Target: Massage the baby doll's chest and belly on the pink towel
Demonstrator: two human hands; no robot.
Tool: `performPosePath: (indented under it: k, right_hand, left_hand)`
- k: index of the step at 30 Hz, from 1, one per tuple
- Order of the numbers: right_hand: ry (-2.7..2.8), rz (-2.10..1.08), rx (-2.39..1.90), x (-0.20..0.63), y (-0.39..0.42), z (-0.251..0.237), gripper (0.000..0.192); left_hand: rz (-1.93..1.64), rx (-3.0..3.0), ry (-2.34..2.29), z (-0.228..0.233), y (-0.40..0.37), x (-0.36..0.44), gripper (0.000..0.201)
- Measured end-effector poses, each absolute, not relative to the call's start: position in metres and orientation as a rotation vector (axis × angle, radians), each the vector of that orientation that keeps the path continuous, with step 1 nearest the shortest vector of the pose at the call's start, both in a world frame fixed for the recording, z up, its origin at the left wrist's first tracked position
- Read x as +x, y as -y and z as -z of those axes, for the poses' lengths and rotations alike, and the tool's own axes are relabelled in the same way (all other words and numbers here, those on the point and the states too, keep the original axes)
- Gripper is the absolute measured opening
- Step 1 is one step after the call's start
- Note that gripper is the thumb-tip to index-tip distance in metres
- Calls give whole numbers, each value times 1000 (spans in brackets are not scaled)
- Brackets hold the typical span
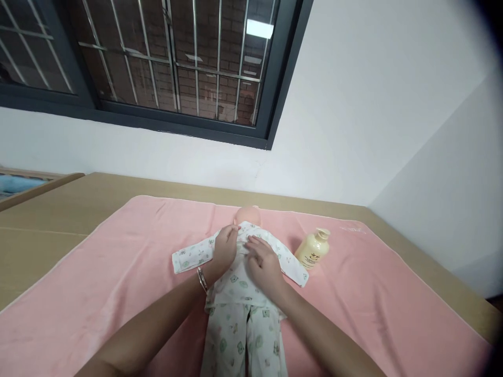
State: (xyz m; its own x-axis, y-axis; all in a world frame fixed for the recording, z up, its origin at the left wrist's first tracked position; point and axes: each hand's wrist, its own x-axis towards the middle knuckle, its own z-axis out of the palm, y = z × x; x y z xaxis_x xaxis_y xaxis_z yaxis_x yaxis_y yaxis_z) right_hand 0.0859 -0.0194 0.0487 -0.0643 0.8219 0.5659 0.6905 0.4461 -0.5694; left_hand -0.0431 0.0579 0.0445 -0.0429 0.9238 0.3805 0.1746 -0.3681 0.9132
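Our view crops the trousers [226, 340] at six o'clock, the window [135, 60] at eleven; our left hand [226, 246] and right hand [266, 266] hide part of the shirt [238, 283]; we can't read the small print [312, 258] on the bottle [316, 246].

On the tan tabletop [51, 209], a pink blanket [353, 298] bearing a dressed doll [238, 285] and bottle [313, 249]
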Motion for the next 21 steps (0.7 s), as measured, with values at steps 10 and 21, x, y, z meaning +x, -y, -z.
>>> performPosePath:
  k: [10, 21]
  right_hand:
    - [1852, -16, -1694, 97, -24, -42, 42]
    - [2291, 43, -1357, 85, 14, -32, 49]
  left_hand:
    - [-1515, 1976, -1309, -12, -55, -41, 23]
    - [-1587, 1817, -1196, -10, -45, -44, 38]
